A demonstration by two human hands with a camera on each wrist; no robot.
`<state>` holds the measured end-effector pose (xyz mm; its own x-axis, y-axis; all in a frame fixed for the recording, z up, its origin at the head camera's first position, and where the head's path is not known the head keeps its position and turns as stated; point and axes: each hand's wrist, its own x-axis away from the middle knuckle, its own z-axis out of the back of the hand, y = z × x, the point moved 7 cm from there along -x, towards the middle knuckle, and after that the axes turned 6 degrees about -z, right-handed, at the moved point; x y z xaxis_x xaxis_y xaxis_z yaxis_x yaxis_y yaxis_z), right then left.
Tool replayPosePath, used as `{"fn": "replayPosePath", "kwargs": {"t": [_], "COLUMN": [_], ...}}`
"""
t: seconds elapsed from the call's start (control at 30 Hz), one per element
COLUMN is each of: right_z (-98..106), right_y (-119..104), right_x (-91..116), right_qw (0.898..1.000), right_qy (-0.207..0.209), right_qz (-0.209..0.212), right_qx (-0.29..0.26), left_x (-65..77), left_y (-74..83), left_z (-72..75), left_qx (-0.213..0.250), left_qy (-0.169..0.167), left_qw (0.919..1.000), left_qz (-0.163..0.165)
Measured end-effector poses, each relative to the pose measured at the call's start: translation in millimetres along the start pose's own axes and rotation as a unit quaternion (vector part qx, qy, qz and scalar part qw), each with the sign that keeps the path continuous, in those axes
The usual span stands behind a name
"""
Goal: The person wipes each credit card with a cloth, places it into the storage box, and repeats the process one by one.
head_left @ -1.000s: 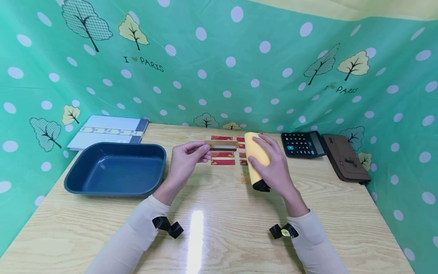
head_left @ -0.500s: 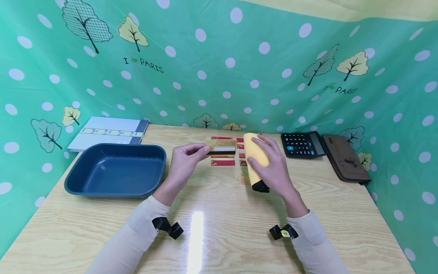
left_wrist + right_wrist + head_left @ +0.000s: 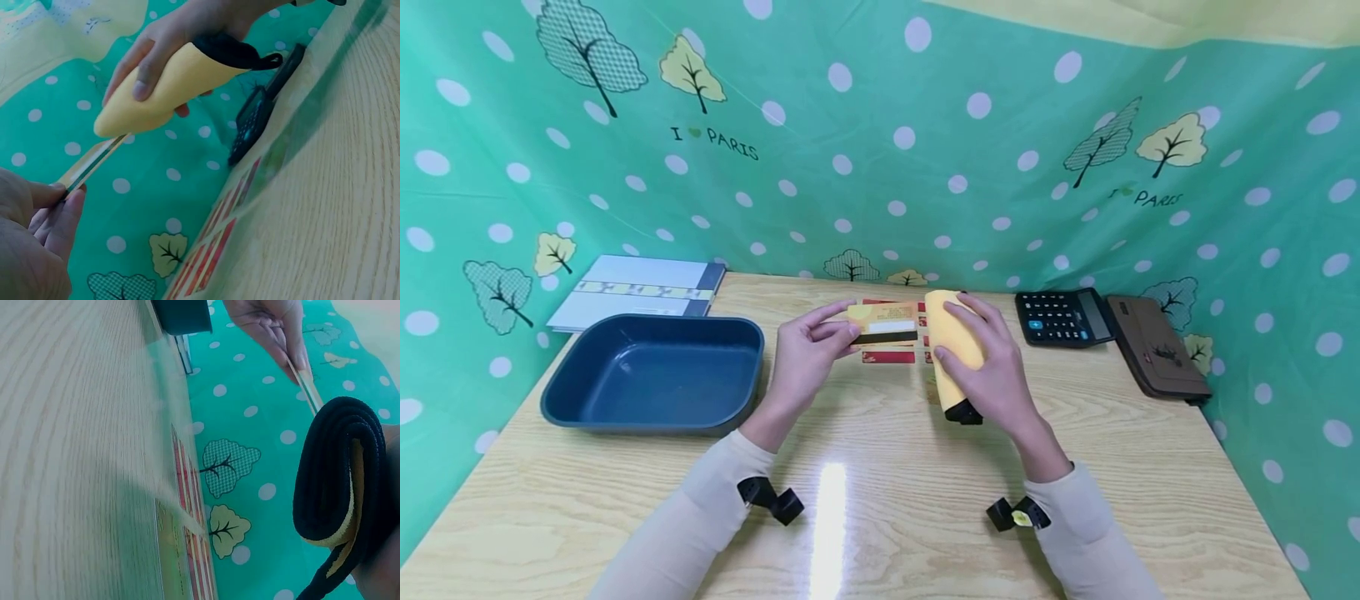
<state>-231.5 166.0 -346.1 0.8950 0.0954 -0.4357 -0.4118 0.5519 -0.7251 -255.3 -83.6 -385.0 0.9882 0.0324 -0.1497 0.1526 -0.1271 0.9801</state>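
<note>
Fingers and thumb of the left hand (image 3: 801,354) pinch a golden card (image 3: 887,313) by one short end, so the rest sticks out to the right of the fingertips, raised above the table (image 3: 910,533). I see small lettering near its top, too fine to read, then a white strip and a black band running lengthwise below. Fingers of the right hand (image 3: 1000,367) curl round a yellow cloth (image 3: 942,333) rolled into a thick tube, its black end toward the person; it sits just beside the card's free end, and I cannot tell whether they touch. Below the left fingertips, red cards (image 3: 888,357) lie in rows. Left of those fingers stands a blue basin (image 3: 655,371); right of the right fingers, a black calculator (image 3: 1063,317).
</note>
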Motion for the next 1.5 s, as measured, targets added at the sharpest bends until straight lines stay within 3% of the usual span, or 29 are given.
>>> {"fn": "replayPosePath", "kwargs": {"t": [0.3, 0.77, 1.03, 1.37, 1.5], "right_z": [-11.8, -23.1, -29.1, -30.9, -30.9], "right_y": [-3.6, -5.0, -9.9, -16.3, -16.5], "right_x": [3.7, 9.2, 13.5, 17.1, 17.5], "right_qw": [1.0, 0.999, 0.999, 0.998, 0.998], "right_qy": [-0.013, -0.016, -0.017, -0.007, -0.004], "right_qz": [0.018, 0.028, 0.037, 0.048, 0.049], "right_qx": [0.004, 0.005, 0.014, 0.027, 0.044], "left_x": [2.2, 5.5, 10.1, 11.4, 11.2], "left_y": [-1.8, -7.5, -9.3, -9.8, -7.4], "left_z": [-7.6, -15.3, -21.3, -23.9, -23.9], "left_qx": [-0.036, -0.013, 0.029, 0.04, 0.016], "left_qy": [-0.011, -0.025, -0.036, -0.043, -0.041], "left_qw": [0.9993, 0.9993, 0.998, 0.9978, 0.999], "left_qz": [-0.005, 0.026, 0.044, 0.029, 0.005]}}
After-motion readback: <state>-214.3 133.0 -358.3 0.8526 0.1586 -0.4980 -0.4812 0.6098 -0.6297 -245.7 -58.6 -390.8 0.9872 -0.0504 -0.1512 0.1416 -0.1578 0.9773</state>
